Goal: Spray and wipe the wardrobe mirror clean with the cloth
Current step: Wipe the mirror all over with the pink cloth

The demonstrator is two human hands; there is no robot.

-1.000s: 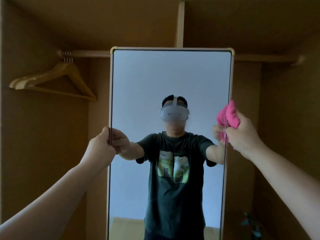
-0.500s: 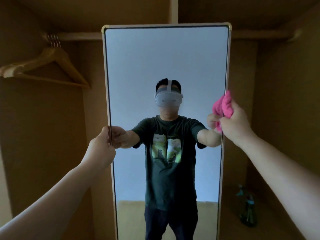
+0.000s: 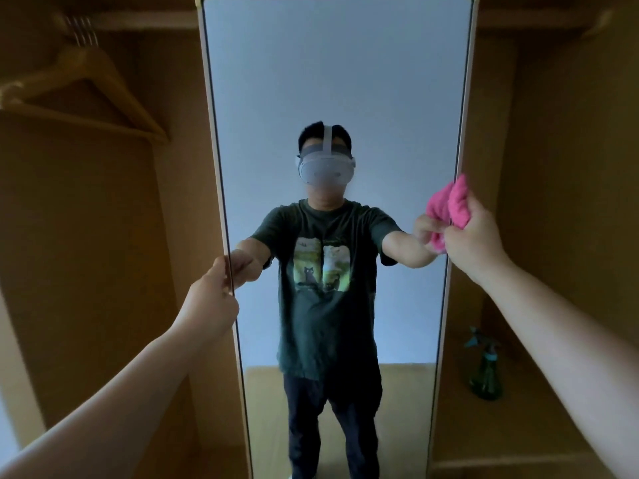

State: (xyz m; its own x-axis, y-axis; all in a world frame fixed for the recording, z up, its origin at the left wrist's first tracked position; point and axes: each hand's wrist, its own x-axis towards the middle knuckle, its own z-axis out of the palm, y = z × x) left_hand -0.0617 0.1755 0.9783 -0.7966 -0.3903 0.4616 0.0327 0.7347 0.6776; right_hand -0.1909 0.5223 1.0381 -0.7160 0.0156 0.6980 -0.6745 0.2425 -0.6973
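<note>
A home bedroom wardrobe. Wooden hangers (image 3: 86, 84) hang from a rail (image 3: 138, 20) between brown panels. A tall mirror (image 3: 339, 81) stands inside

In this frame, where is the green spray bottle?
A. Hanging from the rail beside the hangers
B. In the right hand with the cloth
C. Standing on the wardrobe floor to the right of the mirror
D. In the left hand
C: the spray bottle stands on the wardrobe floor right of the mirror, while the left hand grips the mirror's left edge and the right hand holds only the pink cloth.
</note>
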